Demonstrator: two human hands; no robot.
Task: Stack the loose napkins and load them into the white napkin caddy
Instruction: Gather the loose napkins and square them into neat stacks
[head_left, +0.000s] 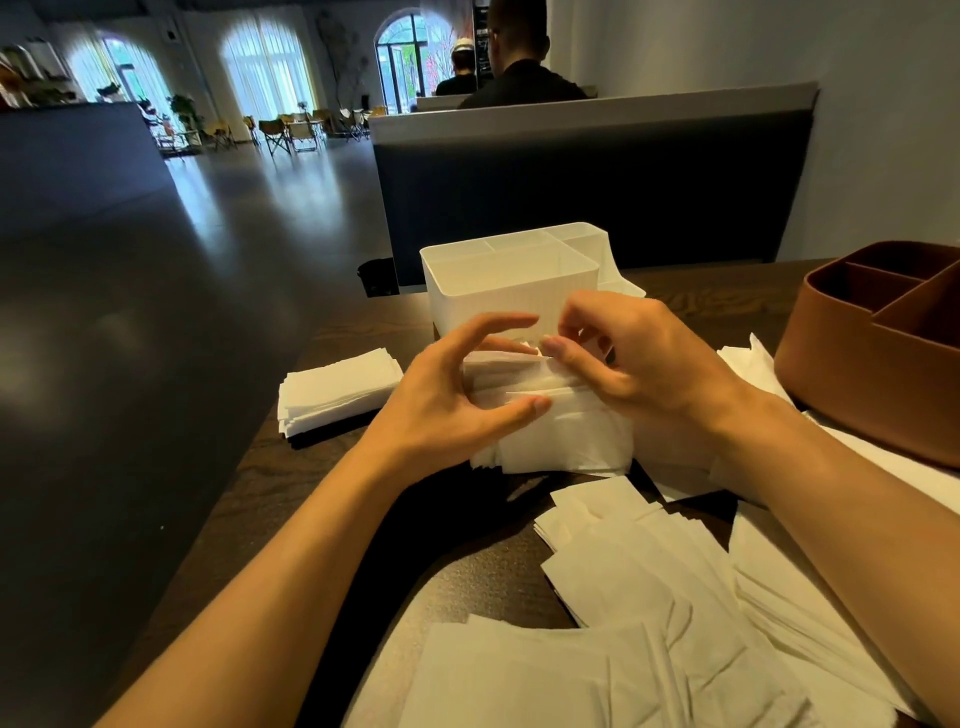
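Head view: a napkin stack (550, 415) lies on the desk (291, 499), long axis left to right, just before the white caddy (509, 291). Left hand (457, 400) and right hand (639, 364) pinch its top edge. A second stack (337, 395) sits left; one brown caddy (872, 353) right.

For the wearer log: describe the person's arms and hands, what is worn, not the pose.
Both forearms are bare right to the bottom edge of the head view, with no sleeve showing. The left hand and right hand wear no gloves, and no ring, watch or bracelet shows. The nails that show look short and unpainted.
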